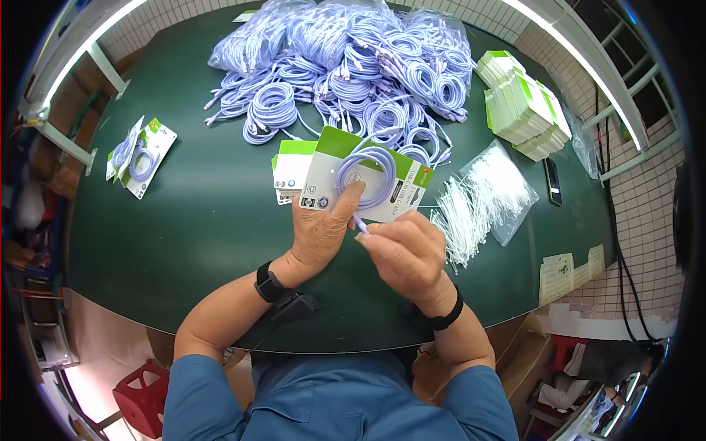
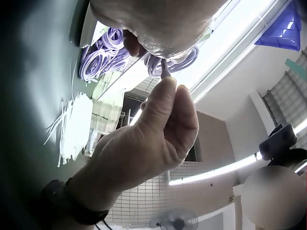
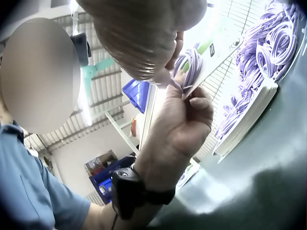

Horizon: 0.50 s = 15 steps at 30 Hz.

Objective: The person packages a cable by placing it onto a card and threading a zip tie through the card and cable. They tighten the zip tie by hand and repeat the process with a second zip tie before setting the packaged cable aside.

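A green-and-white card [image 1: 318, 176] with a coiled lilac cable [image 1: 387, 178] on its face is held above the table. My left hand [image 1: 321, 234] grips the card's lower left part, its thumb pressing on the coil. With thumb and fingertips my right hand [image 1: 409, 253] pinches a cable end [image 1: 359, 223] below the card's lower edge. The left wrist view shows the right hand [image 2: 148, 124] with that connector [image 2: 165, 69] at its fingertips. In the right wrist view the left hand [image 3: 180, 127] holds the card from below, beside the coil [image 3: 192, 67].
Behind lies a large heap of lilac cables [image 1: 353, 66]. Card stacks [image 1: 522, 110], a bag of white ties [image 1: 489, 191] and a phone [image 1: 553, 181] are at the right. More cards [image 1: 289, 165] lie behind the held one. Two carded cables [image 1: 151, 158] lie at the left.
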Each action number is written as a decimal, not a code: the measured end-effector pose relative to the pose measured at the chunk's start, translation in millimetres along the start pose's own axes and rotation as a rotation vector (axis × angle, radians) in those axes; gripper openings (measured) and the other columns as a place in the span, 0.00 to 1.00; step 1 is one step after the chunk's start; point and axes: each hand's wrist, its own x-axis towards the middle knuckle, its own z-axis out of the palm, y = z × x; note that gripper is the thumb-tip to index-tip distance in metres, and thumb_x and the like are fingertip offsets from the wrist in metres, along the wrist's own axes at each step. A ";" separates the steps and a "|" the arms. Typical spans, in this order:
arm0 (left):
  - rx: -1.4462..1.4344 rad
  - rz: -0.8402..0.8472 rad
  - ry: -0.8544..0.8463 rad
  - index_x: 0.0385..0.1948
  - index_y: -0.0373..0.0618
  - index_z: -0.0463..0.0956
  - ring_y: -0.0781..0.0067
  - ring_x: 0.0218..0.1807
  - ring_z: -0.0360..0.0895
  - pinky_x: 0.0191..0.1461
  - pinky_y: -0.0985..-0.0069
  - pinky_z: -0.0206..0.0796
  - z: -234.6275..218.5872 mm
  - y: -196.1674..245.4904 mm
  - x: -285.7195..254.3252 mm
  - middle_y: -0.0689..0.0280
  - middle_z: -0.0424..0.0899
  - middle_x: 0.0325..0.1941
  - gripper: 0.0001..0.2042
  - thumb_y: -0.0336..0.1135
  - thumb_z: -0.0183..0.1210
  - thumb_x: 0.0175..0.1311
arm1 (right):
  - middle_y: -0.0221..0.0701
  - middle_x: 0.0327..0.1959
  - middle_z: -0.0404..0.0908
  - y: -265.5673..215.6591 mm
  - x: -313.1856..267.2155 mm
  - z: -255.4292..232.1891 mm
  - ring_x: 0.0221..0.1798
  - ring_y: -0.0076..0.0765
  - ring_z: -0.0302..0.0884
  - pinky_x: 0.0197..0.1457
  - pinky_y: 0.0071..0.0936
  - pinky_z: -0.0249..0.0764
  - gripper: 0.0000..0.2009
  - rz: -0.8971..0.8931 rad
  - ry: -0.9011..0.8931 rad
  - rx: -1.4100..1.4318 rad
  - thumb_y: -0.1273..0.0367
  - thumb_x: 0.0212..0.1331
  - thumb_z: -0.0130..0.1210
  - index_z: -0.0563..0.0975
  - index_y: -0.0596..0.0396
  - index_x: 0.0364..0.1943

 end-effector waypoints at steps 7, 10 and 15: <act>-0.021 -0.184 -0.010 0.44 0.38 0.82 0.83 0.22 0.79 0.21 0.81 0.69 0.0 0.6 0.3 0.69 0.85 0.31 0.09 0.32 0.70 0.70 | 0.35 0.37 0.86 23.1 -7.2 0.3 0.33 0.37 0.85 0.36 0.29 0.80 0.09 0.429 0.004 0.240 0.82 0.58 0.71 0.87 0.57 0.40; -0.029 -0.195 -0.010 0.44 0.38 0.82 0.83 0.22 0.79 0.20 0.81 0.68 0.2 -1.7 -0.4 0.68 0.85 0.32 0.10 0.32 0.70 0.69 | 0.35 0.38 0.86 25.0 -7.8 -0.2 0.35 0.36 0.85 0.37 0.29 0.80 0.08 0.439 -0.014 0.244 0.82 0.58 0.71 0.87 0.57 0.40; -0.036 -0.187 -0.022 0.46 0.38 0.82 0.82 0.22 0.79 0.20 0.82 0.68 1.7 -1.5 0.6 0.68 0.85 0.32 0.10 0.31 0.71 0.69 | 0.35 0.38 0.86 31.1 -7.2 -2.1 0.38 0.37 0.85 0.39 0.30 0.80 0.09 0.384 -0.059 0.235 0.82 0.59 0.71 0.87 0.57 0.40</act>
